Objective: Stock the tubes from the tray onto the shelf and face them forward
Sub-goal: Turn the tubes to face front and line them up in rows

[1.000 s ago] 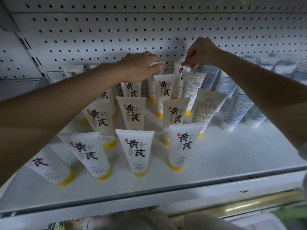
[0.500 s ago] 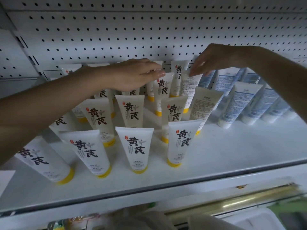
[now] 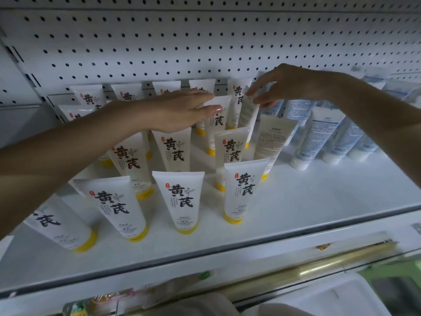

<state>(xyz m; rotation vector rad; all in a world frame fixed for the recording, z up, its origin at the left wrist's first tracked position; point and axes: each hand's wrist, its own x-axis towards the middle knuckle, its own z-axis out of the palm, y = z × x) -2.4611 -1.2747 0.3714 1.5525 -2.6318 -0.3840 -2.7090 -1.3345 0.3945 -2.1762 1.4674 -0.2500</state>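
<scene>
Tube (image 3: 248,115) reversed — right hand (image 3: 289,85) at its top

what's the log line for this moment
left hand flat on front-facing tube | right hand at top of back-facing tube | facing unfinished

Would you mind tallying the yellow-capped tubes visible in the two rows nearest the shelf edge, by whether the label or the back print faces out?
Label-out tubes: 7
Back-out tube: 1
Total: 8
The left forearm may hide more.
</scene>
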